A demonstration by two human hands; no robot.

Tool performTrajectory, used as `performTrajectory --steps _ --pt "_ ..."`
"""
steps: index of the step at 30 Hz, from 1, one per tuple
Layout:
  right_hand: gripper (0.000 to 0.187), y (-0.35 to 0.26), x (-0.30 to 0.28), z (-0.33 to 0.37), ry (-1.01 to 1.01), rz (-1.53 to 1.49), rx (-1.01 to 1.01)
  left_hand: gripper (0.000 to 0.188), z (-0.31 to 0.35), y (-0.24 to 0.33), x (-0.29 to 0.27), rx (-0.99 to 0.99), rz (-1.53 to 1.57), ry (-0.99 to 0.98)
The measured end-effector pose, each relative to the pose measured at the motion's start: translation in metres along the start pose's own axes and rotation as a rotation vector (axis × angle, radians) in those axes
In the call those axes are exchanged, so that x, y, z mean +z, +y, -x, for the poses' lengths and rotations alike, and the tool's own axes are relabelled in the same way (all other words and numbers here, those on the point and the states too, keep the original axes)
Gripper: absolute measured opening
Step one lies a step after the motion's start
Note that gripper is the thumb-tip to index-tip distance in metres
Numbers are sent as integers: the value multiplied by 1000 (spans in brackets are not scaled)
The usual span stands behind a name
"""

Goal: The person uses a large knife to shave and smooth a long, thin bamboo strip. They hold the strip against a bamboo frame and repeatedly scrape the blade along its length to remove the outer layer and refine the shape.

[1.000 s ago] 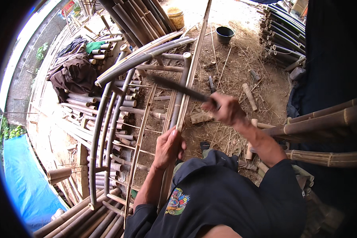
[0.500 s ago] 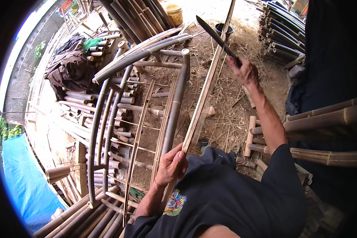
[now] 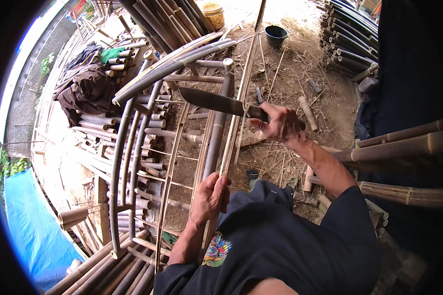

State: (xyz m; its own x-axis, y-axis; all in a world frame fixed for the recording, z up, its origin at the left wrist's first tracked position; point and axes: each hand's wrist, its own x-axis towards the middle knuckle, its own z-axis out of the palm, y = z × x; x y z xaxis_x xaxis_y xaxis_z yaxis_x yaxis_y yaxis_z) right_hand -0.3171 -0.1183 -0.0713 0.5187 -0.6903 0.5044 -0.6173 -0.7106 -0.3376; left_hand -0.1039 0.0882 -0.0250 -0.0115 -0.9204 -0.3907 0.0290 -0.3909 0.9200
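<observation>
A dark, broad-bladed knife point(image 3: 211, 102), tip pointing left, crosses a long, pale split-bamboo strip point(image 3: 229, 146) slanting from the frame's top centre toward its lower centre.

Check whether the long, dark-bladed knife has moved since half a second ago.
Yes: the long, dark-bladed knife has moved left and down the picture, away from the round black bucket on the ground.

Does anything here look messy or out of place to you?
Two things, mildly: straw-like scraps litter the soil near the black bucket, looking untidy, and a brown cloth lies crumpled among the stacked bamboo poles. I see no break in the knife the right hand holds or the bamboo strip the left hand grips.
</observation>
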Motion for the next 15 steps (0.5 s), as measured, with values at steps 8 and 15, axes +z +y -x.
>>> performTrajectory --steps 8,15 --pt "66 68 -43 -29 -69 39 449 30 59 -30 -17 -34 -51 -59" --pt "60 47 -17 -27 10 72 -672 31 59 -36 -28 -55 -17 -24"
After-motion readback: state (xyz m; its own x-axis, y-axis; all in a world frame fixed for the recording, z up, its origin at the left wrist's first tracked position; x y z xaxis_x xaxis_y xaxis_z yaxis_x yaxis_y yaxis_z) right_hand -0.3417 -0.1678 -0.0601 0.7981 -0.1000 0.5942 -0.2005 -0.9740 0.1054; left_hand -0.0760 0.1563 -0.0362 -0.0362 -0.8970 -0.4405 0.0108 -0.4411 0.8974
